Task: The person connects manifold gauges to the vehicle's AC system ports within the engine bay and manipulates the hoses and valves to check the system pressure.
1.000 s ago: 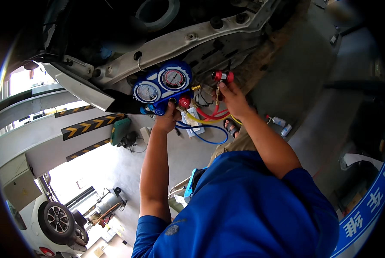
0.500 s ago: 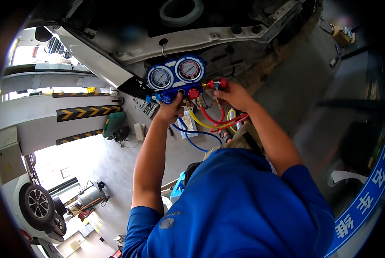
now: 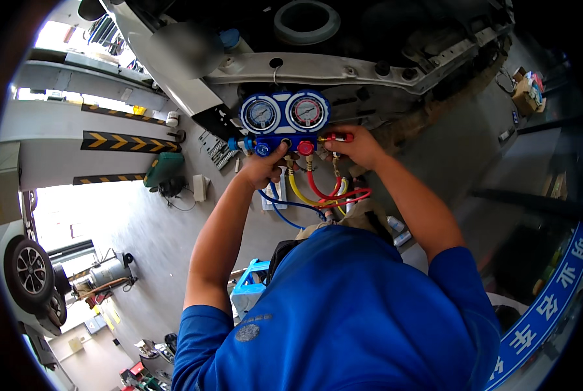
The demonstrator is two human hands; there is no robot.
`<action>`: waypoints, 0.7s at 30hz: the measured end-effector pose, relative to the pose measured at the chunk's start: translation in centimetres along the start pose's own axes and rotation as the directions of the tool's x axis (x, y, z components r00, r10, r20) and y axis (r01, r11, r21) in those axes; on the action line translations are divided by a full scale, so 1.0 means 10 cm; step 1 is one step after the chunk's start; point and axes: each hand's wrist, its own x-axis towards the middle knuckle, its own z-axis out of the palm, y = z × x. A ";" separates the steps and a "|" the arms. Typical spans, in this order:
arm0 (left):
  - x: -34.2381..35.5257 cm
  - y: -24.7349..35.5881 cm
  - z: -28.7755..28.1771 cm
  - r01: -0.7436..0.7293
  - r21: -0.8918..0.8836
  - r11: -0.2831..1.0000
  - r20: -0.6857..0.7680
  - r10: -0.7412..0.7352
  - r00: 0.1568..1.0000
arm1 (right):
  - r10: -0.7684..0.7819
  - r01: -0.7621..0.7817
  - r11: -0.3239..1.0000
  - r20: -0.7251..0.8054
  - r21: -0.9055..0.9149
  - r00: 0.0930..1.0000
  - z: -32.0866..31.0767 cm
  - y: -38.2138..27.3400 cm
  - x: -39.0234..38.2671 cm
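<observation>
A blue manifold gauge set [image 3: 283, 116] with two round dials stands in front of the car's front crossbeam [image 3: 324, 68]. My left hand [image 3: 263, 169] is closed around its lower body, thumb on the front between the blue knob [image 3: 262, 150] and the red knob [image 3: 306, 148]. At the right end, the fingers of my right hand [image 3: 364, 148] pinch a red hose coupler [image 3: 339, 137]. Yellow [image 3: 295, 189], red [image 3: 315, 188] and blue [image 3: 290, 203] hoses loop down toward my body. From a hole in the crossbeam, a thin metal hook [image 3: 275, 75] reaches down toward the gauges.
The open engine bay [image 3: 252, 26] lies beyond the crossbeam. On the floor to the left are a tool set [image 3: 218, 151] and a green machine [image 3: 164, 169]. A blue-and-grey case [image 3: 249, 287] stands beside my left side; a cardboard box [image 3: 527, 101] lies far right.
The view has shifted, so the car and gauges sit slightly farther right and the gauges look more level. My right fingers have shifted on the red coupler; both hands keep their holds.
</observation>
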 end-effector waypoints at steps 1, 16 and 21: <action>-0.01 0.02 0.02 -0.002 -0.003 1.000 0.000 0.002 1.000 | -0.021 0.021 0.999 0.003 -0.032 1.000 -0.02 0.02 0.03; -0.08 0.09 0.15 0.025 0.067 0.997 -0.082 -0.019 0.996 | 0.020 -0.020 1.000 0.047 0.009 0.999 -0.05 0.06 0.16; -0.06 0.13 0.14 0.020 0.088 0.996 -0.075 -0.013 0.997 | 0.082 -0.082 0.997 0.068 -0.013 0.994 -0.05 -0.05 0.18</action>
